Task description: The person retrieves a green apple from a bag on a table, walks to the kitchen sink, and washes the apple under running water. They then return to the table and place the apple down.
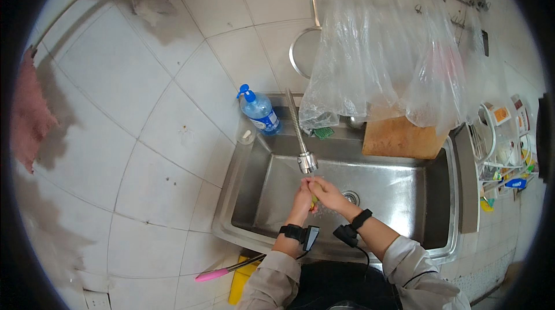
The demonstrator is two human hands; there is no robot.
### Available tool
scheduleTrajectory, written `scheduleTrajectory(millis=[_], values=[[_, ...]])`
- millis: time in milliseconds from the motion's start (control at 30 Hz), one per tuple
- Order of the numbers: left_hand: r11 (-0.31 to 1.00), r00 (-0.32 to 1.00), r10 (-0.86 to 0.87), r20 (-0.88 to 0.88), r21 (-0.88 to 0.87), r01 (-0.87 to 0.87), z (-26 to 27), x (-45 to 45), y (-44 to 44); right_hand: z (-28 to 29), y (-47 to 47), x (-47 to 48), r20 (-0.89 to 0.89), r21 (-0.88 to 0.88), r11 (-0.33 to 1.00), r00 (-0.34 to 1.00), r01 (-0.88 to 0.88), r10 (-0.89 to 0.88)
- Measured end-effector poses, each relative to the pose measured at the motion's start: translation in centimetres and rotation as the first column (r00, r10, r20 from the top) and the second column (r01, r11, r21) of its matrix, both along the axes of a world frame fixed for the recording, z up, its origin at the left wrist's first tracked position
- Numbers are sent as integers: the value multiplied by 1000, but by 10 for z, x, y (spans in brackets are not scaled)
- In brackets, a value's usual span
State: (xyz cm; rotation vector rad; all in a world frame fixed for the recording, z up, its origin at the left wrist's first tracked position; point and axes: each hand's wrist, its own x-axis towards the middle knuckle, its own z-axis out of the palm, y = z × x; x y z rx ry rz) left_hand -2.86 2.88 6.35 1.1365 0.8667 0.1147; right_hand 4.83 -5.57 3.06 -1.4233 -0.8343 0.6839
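Note:
My left hand (302,199) and my right hand (328,195) meet over a stainless steel sink (381,206), just below the metal head of a flexible faucet (307,162). Between them they grip a small yellow-green item (314,199), mostly covered by my fingers; its kind cannot be told. Water appears to run from the faucet onto my hands. The drain (350,197) lies to the right of them. Each wrist wears a black strap with a small device.
A blue pump bottle (261,113) stands at the sink's back left corner, a green scouring pad (323,132) on the back ledge. A wooden cutting board (403,136) rests over the back right, beneath hanging clear plastic bags (355,63). A wire rack (485,136) holds packages at right.

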Motion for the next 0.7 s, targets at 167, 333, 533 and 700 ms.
scheduleTrajectory(millis=[167,333,533,700], values=[[951,988,-144,49,284,124,2,5,-6,3,10,11,-683,-98,973,697,208,-218],[987,923,-159,350,80,139,-3,2,2,23,8,6,-743,42,961,652,275,-154],[995,990,84,114,-58,-77,-6,5,5,37,-12,-15,-468,160,987,879,-23,96],[976,993,-89,82,206,70,19,-7,-1,32,-7,-15,-430,220,974,902,53,48]])
